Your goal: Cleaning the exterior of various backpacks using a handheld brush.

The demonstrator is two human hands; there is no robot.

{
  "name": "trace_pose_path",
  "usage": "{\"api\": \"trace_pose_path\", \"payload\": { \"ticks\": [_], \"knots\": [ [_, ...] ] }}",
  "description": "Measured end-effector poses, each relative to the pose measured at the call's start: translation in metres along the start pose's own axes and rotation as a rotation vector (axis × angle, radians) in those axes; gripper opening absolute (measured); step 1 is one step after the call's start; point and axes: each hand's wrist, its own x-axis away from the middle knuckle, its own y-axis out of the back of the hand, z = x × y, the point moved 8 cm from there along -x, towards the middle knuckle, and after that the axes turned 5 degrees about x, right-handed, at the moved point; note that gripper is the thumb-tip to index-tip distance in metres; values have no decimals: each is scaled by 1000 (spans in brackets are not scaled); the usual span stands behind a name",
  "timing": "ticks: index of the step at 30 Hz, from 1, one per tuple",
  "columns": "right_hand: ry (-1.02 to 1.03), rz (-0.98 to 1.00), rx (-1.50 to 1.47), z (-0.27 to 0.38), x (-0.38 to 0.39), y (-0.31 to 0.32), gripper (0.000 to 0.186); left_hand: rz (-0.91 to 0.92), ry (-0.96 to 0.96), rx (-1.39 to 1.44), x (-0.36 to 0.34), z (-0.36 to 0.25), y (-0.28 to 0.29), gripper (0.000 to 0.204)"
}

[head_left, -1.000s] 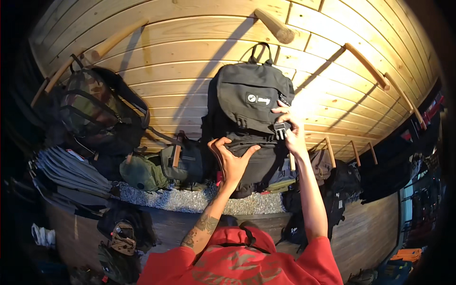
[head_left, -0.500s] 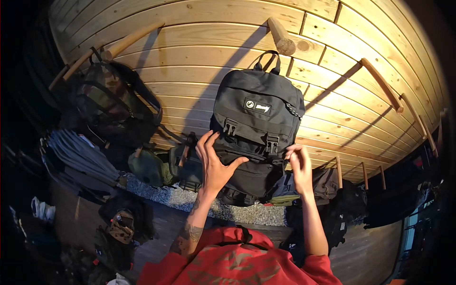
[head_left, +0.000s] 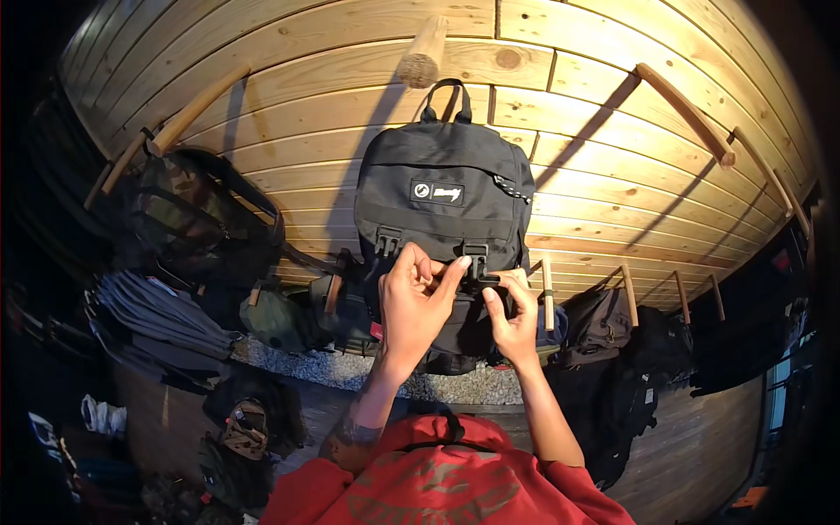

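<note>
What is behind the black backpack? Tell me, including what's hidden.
Behind the black backpack is a wooden plank wall; pale gravel shows past the bag's lower edge. The bag's rear side and the planks directly behind it are covered.

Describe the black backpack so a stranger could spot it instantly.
Face the pale wooden wall and find the thick peg at top center. The black backpack is just below it. Its solid colour and white-marked front patch set it apart from the camouflage backpack to its left.

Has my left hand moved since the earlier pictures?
Yes: judged against the thick wooden peg above the black backpack, the left hand has moved right, toward the right buckle.
</note>
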Motion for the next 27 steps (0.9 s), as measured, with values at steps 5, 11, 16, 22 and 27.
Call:
{"api": "trace_pose_path", "payload": {
  "ticks": [5,11,16,22,27],
  "knots": [
    [-86,-61,-87,-9,7,-4,11,314,111,-156,-11,-9,-24,53],
    [-44,-39,-7,6,-6,-2,16,356,147,-13,-30,20,-27,29],
    [-42,-64,18,8,-10,-4,16,258,95,36,-33,33,-26,27],
    [-76,-78,1,5,-6,-11,16,229,57,30,-32,31,-28,27],
    [-156,-95,-32,3,-4,-14,17,236,68,79,-33,34,-23,28]
  ]
}}
